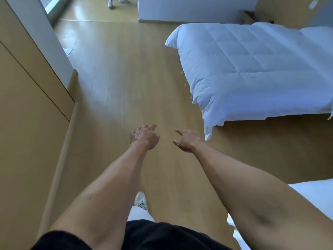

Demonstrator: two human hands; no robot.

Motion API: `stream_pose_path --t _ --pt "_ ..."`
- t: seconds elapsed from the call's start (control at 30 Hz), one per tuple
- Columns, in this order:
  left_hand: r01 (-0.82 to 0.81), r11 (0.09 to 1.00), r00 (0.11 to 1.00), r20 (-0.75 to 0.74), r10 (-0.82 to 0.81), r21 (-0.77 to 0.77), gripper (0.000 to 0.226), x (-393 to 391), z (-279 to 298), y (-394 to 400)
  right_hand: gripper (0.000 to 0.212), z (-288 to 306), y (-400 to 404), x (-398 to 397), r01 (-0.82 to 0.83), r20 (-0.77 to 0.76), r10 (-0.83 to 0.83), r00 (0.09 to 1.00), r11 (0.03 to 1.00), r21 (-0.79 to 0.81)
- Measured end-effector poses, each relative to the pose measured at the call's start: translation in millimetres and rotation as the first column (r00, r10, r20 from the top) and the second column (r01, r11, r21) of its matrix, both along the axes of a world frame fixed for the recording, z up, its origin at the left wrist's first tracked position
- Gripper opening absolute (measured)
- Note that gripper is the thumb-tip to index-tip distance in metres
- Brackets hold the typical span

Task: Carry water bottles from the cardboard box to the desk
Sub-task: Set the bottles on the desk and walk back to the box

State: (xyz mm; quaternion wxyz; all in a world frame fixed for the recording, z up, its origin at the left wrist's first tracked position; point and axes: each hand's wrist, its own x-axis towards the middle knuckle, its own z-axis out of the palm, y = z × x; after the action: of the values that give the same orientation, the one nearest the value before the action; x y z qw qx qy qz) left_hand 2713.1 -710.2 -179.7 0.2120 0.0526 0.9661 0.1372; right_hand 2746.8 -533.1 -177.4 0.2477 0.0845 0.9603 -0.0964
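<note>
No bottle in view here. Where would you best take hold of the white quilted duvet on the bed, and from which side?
Pinch the white quilted duvet at its drooping near corner, coming from the floor side with the right hand: that corner hangs free past the bed edge, nearest that empty hand.

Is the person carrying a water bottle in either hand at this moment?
No: the left hand and the right hand both reach forward over the wooden floor with loose fingers, holding nothing.

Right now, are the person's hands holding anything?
No. The bare left hand and bare right hand are both empty, fingers loosely spread above the light wooden floor.
</note>
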Motion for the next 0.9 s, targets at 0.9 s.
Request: stream_pose_path --t 0.9 --pt "0.027 0.997 0.999 0.048 -0.024 -0.067 0.058 -540 7 2 0.063 1 -6 -548 -0.112 0.023 0.111 0.994 0.993 0.022"
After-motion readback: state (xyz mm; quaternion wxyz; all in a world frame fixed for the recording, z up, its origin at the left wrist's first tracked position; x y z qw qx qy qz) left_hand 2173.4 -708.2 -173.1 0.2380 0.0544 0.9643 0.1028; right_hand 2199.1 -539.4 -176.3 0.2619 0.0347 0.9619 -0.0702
